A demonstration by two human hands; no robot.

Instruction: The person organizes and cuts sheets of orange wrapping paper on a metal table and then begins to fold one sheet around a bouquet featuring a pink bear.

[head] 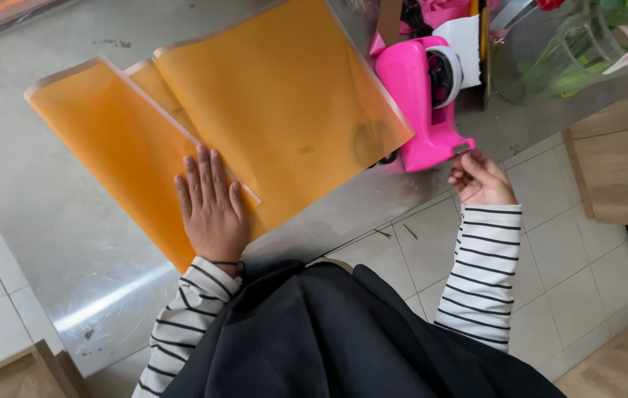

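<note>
Two large orange translucent sheets (269, 103) lie overlapped on a grey metal table (48, 214). My left hand (211, 210) rests flat on them, fingers apart, near the table's front edge where the sheets overlap. My right hand (479, 179) is at the cutter end of a pink tape dispenser (420, 103) that stands at the table's right edge, fingers pinched together just below the blade; whether tape is between them I cannot tell. Dark scissors (373, 140) show through the upper sheet, next to the dispenser.
A clear glass vase (549, 59) with green stems and flowers stands at the back right. Pink wrapping material (439, 11) lies behind the dispenser. A wooden stool or shelf (616, 162) stands to the right. White floor tiles (549, 243) lie below the table edge.
</note>
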